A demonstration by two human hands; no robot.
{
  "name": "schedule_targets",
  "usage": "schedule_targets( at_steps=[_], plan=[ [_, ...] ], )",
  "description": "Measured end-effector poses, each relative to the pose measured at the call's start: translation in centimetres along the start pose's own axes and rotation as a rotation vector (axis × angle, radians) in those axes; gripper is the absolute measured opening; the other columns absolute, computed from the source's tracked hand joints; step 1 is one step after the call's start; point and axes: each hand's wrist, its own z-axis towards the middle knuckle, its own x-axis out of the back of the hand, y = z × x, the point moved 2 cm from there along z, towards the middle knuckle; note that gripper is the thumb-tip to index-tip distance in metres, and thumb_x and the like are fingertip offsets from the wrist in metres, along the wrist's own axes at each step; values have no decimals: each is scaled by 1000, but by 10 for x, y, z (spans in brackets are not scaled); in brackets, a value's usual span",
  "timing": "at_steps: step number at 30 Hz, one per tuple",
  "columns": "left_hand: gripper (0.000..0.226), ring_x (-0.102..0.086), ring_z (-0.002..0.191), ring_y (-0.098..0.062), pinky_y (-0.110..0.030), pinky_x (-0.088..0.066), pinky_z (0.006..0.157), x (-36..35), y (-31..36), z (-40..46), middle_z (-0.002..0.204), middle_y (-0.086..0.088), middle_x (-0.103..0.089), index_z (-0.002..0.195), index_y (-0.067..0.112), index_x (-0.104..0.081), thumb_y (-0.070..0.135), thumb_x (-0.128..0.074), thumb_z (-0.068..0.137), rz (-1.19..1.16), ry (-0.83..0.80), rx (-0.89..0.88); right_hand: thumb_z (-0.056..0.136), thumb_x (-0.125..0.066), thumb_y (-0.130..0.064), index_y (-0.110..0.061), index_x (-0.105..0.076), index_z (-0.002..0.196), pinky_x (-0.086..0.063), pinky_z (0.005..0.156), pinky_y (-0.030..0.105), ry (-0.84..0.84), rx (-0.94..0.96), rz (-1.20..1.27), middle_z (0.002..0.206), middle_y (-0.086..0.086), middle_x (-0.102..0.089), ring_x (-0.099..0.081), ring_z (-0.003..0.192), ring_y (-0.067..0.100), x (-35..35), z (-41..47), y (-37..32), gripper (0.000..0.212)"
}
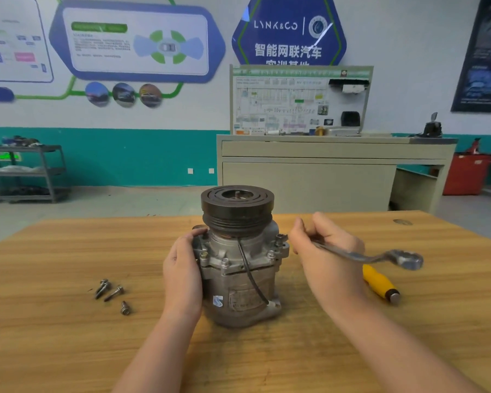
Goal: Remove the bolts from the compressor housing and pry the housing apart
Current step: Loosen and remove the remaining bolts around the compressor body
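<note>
The compressor stands upright on the wooden table straight ahead of me, its dark grooved pulley on top and the grey housing below, with a black wire running down its front. My left hand rests against the housing at its 9 o'clock side, palm flat on the metal, fingers wrapped around the far side with a fingertip on the flange. Several bolts sit in the flange around the body. My right hand is at the compressor's 3 o'clock, just beside the flange ear, fingers curled around the shaft of a ring wrench; the wrench's ring end points away towards 3 o'clock, above the table. Under it, at about 4 o'clock from the compressor, lies a yellow-handled tool, partly hidden by my wrist. At 8 o'clock, well apart from the housing, three loose bolts lie on the wood
</note>
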Motion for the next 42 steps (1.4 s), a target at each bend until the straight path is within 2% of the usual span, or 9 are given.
schedule_targets(
  at_steps=[4,7,12,18,23,30,33,38,42],
  plan=[
    [40,-66,77,8,-26,-46,72,0,-1,0,83,18,-74,91,30,-73,22,-35,101,-3,13,13,89,-61,-1,-39,-23,60,-21,45,9,-30,157,-66,52,-10,-34,-32,45,4,-8,-6,-14,62],
    [42,-66,83,3,-27,-47,73,1,-2,0,85,17,-74,88,32,-74,24,-35,101,11,16,16,89,-58,-7,-39,-24,59,-23,45,7,-31,158,-51,48,-13,-32,-33,44,2,-8,-10,-11,55],
    [41,-66,80,5,-28,-48,75,0,-1,0,83,18,-74,88,31,-73,22,-35,101,3,26,15,91,-60,-4,-22,-45,50,-34,41,14,45,-323,329,45,-3,-50,-41,39,4,3,0,25,47],
    [46,-66,102,-16,-43,-52,91,1,-4,2,92,9,-76,84,39,-77,28,-36,101,-12,5,71,85,-58,-8,-20,-45,46,-22,32,13,-226,-747,916,40,3,-44,-32,29,6,-2,35,55,43],
    [40,-65,109,-27,-61,-47,99,4,-7,7,102,-3,-76,94,36,-77,42,-38,98,-25,-64,103,91,-50,3,-21,-41,43,-21,35,10,76,-635,930,39,2,-42,-30,28,8,-6,27,59,55],
    [40,-66,111,-30,-56,-47,102,3,-8,8,107,-9,-75,93,28,-79,48,-49,74,-97,-70,147,69,-55,-16,-18,-41,44,-29,38,17,46,-360,382,39,4,-42,-38,37,10,1,18,33,29],
    [40,-65,111,-29,-58,-47,101,3,-8,7,106,-8,-75,92,31,-78,50,-49,73,-91,-58,107,76,-56,-19,-17,-29,49,-28,45,16,62,-97,174,49,9,-34,-32,45,3,0,11,19,38],
    [45,-67,108,-26,-58,-49,99,4,-9,4,102,-4,-76,92,34,-78,57,-51,65,-93,-48,69,75,-59,4,-31,-28,65,-21,47,8,-85,436,-150,56,-24,-21,-28,49,-1,-17,-5,-14,48],
    [45,-67,108,-24,-58,-49,99,4,-11,5,100,-1,-76,91,36,-78,57,-50,64,-86,-53,65,80,-54,-5,-31,-22,58,-19,44,9,-54,255,-1,47,-14,-21,-27,46,2,-10,2,-3,47]
  ],
)
